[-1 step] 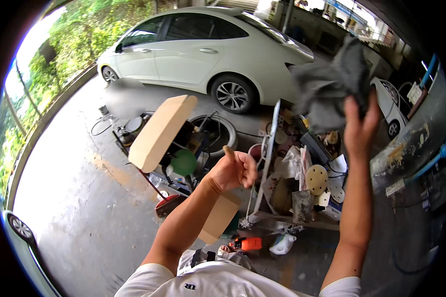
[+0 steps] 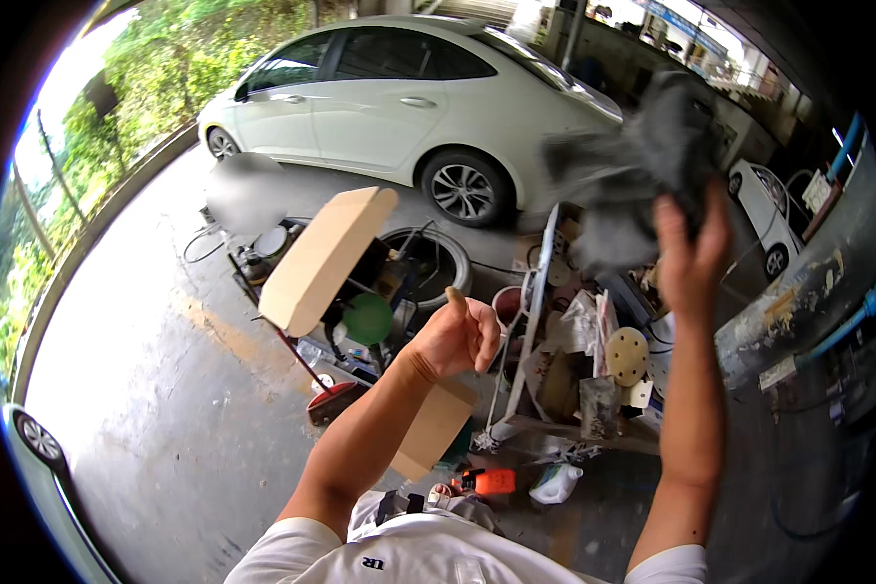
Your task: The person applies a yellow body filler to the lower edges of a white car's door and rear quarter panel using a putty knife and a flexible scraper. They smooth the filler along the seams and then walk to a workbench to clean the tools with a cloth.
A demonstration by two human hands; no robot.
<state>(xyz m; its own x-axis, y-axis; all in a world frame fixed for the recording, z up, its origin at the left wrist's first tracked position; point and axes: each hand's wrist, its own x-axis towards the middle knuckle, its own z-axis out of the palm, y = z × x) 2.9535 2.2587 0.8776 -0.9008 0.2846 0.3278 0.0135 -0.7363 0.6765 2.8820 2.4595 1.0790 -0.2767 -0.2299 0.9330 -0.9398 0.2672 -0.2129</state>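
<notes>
My right hand is raised at the right and grips a crumpled dark grey cloth. The cloth hangs loosely, blurred by motion, above the far part of a metal-framed cart. My left hand is held in mid-air left of the cart, thumb up and apart from the loosely curled fingers, with nothing visible in it. Inside the cart are a round, holed, pale yellow sanding disc, clear plastic wrapping and other clutter partly hidden by the cloth and my forearm.
Beyond the cart stands a white car. A second stand on the left carries a tan board and a green disc. On the floor lie an orange bottle, a white bottle and a red dustpan. A worn pillar stands right.
My right hand has moved slightly left and down with the cloth, whose loose part has swung left. My left hand is nearly unmoved. The whole view has shifted a little.
</notes>
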